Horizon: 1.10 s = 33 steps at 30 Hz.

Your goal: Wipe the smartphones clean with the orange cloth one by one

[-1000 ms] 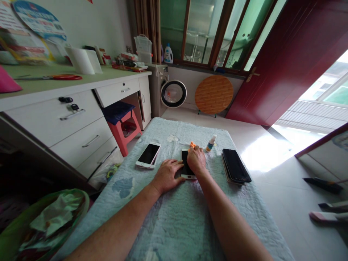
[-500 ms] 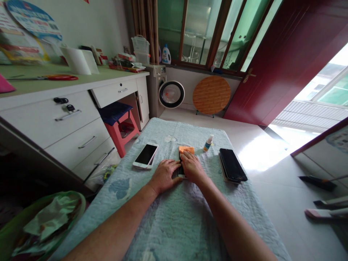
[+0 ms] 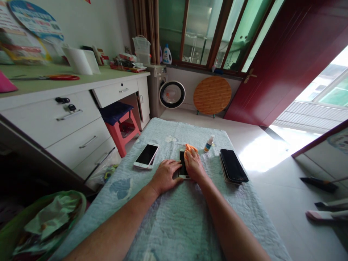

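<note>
A white-framed smartphone [image 3: 183, 170] with a dark screen lies flat on the cloth-covered table. My left hand [image 3: 165, 176] grips its left side, fingers along the edge and thumb near the lower corner. An orange cloth [image 3: 190, 147] is bunched under the fingers of my right hand [image 3: 194, 166], which presses it on the phone's right part and hides that side. Just beyond my right hand stands a small spray bottle [image 3: 208, 143] with a clear cap. To the left, a white phone [image 3: 146, 155] rests on another one; to the right, a black phone [image 3: 233, 165] lies stacked on something paler.
A pale blue quilted cloth [image 3: 174, 217] covers the table. At lower left stands a green waste bin [image 3: 81, 204] holding crumpled paper. A red stool [image 3: 122, 134] is under the white desk [image 3: 106, 90]. Beyond are a washing machine with its door open [image 3: 182, 95] and a round wooden tabletop [image 3: 212, 95].
My right hand has shifted right with the orange cloth, which is now more bunched up. More of the phone's screen shows. My left hand stays in place.
</note>
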Motion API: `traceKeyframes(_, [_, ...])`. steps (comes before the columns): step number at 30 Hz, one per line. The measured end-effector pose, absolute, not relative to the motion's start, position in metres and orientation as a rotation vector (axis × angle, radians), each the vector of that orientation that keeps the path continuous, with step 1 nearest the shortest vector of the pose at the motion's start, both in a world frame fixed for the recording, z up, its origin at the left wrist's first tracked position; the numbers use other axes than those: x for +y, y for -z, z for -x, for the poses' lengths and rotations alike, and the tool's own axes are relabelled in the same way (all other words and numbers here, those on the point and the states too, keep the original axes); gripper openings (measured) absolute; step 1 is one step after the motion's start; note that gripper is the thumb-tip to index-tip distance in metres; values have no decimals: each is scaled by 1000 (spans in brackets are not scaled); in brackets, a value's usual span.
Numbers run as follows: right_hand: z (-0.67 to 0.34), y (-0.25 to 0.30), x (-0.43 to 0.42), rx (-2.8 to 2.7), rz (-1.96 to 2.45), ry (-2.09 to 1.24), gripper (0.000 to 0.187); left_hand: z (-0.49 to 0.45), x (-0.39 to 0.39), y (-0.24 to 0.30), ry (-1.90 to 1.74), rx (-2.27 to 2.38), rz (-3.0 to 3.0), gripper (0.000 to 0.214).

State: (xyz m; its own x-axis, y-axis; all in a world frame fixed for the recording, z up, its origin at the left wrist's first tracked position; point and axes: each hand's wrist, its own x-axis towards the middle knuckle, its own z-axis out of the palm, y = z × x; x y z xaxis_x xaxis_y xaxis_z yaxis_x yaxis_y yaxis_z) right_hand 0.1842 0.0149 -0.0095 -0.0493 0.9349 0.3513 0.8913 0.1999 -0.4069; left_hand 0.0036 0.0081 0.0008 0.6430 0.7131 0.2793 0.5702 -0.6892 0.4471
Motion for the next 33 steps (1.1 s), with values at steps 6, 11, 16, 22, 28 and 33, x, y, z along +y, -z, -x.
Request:
traceKeyframes(6, [-184,-3,3,-1921,1752,-162,27,-3,8,-1,-633,1015,-2538,58])
traceKeyframes(11, [-184,-21,-17,-1943,1853,-267,26,-3,8,-2,-621,1012,-2545,59])
traceKeyframes(16, [-180,-35,-37,-1964,1914,-279,20,-3,8,-2,-612,1020,-2537,59])
traceKeyframes(22, [-175,-43,-48,-1917,1993,-276,18,-3,8,0,-633,1022,-2522,58])
traceKeyframes(28, [-174,-37,-44,-1862,1991,-191,18,-3,9,2,-640,1008,-2529,61])
traceKeyframes(33, [-179,-24,-31,-1839,1941,-165,19,-3,8,1,-646,1000,-2530,61])
